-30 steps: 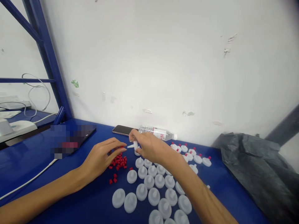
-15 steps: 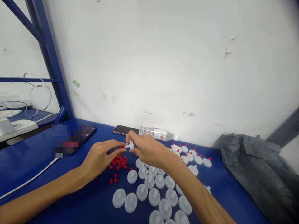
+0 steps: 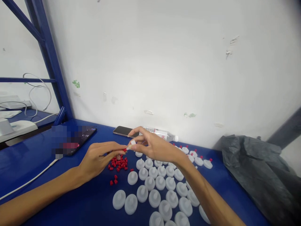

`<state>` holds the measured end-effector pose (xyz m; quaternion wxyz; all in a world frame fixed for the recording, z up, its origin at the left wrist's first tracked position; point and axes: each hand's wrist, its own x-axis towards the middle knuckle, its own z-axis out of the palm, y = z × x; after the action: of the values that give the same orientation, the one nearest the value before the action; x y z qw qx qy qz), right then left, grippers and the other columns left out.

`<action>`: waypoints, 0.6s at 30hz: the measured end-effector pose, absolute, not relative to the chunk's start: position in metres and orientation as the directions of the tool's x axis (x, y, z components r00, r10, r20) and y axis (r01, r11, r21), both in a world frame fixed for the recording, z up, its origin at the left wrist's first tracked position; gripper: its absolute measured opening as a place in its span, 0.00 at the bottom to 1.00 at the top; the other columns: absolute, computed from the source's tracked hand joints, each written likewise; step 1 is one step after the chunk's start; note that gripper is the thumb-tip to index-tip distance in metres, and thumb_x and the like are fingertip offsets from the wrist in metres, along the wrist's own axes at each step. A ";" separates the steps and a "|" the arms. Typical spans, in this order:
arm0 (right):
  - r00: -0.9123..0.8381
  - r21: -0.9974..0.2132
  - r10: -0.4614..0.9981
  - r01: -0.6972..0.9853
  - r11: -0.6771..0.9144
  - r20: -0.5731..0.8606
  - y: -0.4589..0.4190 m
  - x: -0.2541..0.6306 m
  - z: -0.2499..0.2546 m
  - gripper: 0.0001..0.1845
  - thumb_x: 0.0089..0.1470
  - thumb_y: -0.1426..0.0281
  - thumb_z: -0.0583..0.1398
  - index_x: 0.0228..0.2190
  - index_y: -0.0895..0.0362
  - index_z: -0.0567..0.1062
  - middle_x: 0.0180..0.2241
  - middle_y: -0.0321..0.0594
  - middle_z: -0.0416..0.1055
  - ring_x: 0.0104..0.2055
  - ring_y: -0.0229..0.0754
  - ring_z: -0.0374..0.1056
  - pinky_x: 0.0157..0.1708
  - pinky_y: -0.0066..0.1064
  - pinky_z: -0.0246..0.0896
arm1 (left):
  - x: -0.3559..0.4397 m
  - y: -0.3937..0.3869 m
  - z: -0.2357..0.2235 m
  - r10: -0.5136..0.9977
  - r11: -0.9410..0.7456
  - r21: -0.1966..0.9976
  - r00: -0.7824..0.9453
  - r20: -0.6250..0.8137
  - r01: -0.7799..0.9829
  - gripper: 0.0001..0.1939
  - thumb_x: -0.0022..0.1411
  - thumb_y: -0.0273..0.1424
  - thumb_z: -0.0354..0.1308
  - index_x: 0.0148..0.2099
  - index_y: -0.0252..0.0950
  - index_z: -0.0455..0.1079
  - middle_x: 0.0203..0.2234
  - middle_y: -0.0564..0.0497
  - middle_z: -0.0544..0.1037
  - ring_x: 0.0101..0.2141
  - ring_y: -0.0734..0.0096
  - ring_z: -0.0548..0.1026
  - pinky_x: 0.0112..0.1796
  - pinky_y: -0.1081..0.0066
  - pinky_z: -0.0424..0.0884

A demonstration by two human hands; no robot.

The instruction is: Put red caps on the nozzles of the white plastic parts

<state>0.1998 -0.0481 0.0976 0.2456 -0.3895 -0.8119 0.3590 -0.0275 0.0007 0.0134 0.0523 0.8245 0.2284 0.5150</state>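
Over the red pile, my left hand (image 3: 100, 157) pinches a small red cap (image 3: 124, 150) between thumb and fingertips. The cap meets the tip of a white nozzle lid (image 3: 133, 143); whether it is pushed on, I cannot tell. My right hand (image 3: 152, 144) grips that lid, mostly hidden by its fingers, with the index finger arched above. Several loose red caps (image 3: 121, 164) lie in a heap below my left hand. Several white disc lids with upright nozzles (image 3: 154, 198) spread beneath my right forearm. At the back right, more lids carry red caps (image 3: 199, 160).
A dark phone (image 3: 123, 130) and a clear plastic bottle (image 3: 164, 135) lie along the wall. Another phone (image 3: 82, 139) with a white cable (image 3: 30, 182) is on the left. A grey plastic bag (image 3: 254, 169) covers the right edge. A blue post (image 3: 55, 62) rises at left.
My right hand has shifted slightly and its fingers have loosened and lifted around the white lid. The lid has turned in the grip. My left hand stays nearly in place.
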 end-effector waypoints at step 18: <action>-0.667 -0.875 0.743 0.393 0.282 -0.061 -0.052 0.201 0.098 0.37 0.57 0.58 0.60 0.62 0.47 0.49 0.38 0.38 0.76 0.39 0.40 0.70 0.41 0.33 0.62 | -0.027 -0.009 -0.001 0.456 -0.862 0.489 0.622 0.636 0.132 0.22 0.66 0.29 0.54 0.60 0.53 0.65 0.52 0.49 0.74 0.30 0.77 0.80 0.26 0.77 0.82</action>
<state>0.2014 -0.0525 0.0978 0.1835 -0.3644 -0.7793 0.4756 -0.0266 -0.0085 -0.0012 0.2021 0.8777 0.1676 0.4009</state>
